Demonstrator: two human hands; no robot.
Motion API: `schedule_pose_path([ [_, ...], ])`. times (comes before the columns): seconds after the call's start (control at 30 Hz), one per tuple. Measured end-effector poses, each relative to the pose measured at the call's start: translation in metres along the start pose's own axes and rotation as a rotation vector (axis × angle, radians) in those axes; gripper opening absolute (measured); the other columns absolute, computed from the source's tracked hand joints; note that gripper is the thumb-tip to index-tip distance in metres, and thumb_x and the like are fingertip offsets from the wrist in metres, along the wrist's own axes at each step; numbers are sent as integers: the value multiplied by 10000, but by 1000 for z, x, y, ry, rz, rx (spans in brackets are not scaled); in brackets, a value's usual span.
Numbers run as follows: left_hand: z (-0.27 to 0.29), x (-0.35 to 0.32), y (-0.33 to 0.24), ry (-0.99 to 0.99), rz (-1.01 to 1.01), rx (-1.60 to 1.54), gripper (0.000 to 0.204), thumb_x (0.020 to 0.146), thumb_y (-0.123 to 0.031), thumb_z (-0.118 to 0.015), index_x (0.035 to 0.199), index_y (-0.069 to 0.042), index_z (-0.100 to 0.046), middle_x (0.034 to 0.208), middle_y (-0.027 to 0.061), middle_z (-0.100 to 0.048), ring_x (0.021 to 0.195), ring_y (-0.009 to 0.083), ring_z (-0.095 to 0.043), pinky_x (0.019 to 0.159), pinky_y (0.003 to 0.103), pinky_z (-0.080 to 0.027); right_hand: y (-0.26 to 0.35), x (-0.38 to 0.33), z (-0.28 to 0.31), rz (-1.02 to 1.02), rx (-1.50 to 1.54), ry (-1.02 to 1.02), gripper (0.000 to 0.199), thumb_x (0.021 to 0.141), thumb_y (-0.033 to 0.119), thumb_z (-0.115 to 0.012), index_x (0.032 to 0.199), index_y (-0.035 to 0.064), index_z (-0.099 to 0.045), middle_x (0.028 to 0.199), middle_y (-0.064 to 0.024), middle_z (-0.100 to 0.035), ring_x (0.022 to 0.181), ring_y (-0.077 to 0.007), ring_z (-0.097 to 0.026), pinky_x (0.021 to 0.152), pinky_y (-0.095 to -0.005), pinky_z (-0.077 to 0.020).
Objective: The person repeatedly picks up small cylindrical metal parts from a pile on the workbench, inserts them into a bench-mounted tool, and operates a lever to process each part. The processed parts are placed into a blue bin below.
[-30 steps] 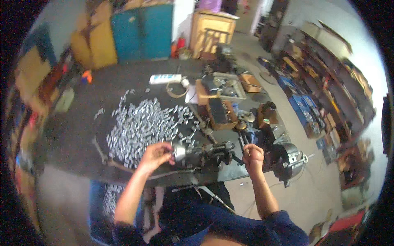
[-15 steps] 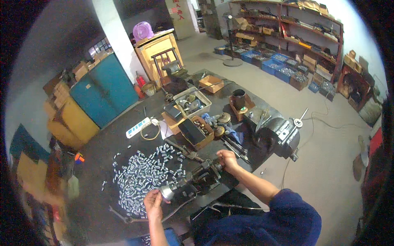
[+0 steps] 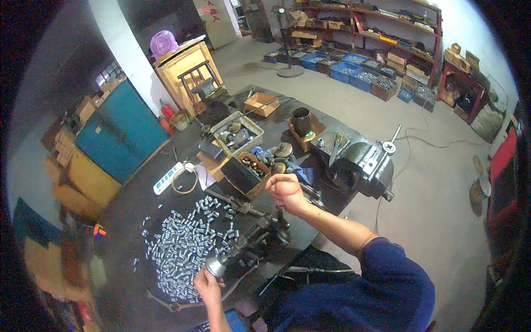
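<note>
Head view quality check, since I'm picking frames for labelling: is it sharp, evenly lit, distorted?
Head view: strong fisheye bending, black corners; daylight brightens the floor at right while the left rim is dim and smeared; right hand and left hand fairly sharp; small metal cylinders glint.

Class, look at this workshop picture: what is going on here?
A person in a blue top works at a dark bench. The left hand grips the round silver end of a small bench tool, and the right hand is closed in a fist above its other end; what it holds cannot be told. A heap of small silver cylinders lies beside the tool, and a heavy vise stands to the right.
</note>
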State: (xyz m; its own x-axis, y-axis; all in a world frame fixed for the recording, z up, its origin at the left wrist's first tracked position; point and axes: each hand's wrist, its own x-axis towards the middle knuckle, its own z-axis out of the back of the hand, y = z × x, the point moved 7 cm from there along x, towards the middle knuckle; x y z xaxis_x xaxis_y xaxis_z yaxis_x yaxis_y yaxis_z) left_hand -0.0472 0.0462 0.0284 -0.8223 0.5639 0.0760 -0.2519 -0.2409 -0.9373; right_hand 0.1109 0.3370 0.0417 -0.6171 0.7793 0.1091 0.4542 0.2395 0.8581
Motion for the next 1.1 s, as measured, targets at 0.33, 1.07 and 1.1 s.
schedule_pose_path([
  [0.33,2,-2,16,-13,-42,-7,307,899,-204,-356,747,15,-507,543,29,-476,353,70,-416,316,197,-323,-10,-59,26,-13,137,11,119,701,94,-503,738,-10,-547,537,-8,-477,404,-70,-395,359,-205,-287],
  [1.07,14,2,20,23,94,-70,331,877,-215,-433,613,-17,-462,454,12,-435,390,71,-424,380,240,-329,-21,-66,36,7,89,-86,282,750,323,-539,699,56,-464,544,26,-340,407,-62,-298,327,-202,-233],
  [1.1,14,1,18,51,57,-86,333,875,-218,-439,612,-15,-459,450,13,-432,389,73,-425,385,243,-332,-37,-68,53,-20,122,-23,278,767,325,-520,714,55,-484,548,17,-376,393,-62,-306,318,-196,-228],
])
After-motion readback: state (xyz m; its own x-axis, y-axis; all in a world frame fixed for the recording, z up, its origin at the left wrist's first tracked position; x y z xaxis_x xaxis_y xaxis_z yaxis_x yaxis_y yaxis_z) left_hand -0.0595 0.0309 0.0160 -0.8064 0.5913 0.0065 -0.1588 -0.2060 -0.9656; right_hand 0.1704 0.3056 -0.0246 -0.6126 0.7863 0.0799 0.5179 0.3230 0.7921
